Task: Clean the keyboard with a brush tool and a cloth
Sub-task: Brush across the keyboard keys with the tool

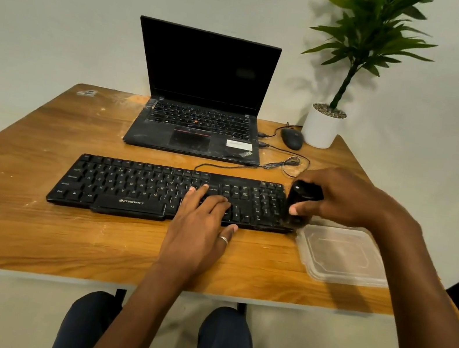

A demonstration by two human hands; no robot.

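A black wired keyboard (pixel 133 187) lies across the middle of the wooden table (pixel 28 230). My left hand (pixel 200 227) rests flat on its keys right of centre, fingers straight, thumb at the front edge. My right hand (pixel 343 200) grips a black brush tool (pixel 301 202) upright at the keyboard's right end, its lower end down on the number pad. No cloth is in view.
An open black laptop (pixel 200 107) stands behind the keyboard. A black mouse (pixel 291 138) and a white potted plant (pixel 322 126) sit at the back right. A clear plastic container lid (pixel 342 255) lies right of the keyboard. The keyboard cable (pixel 285 165) loops behind.
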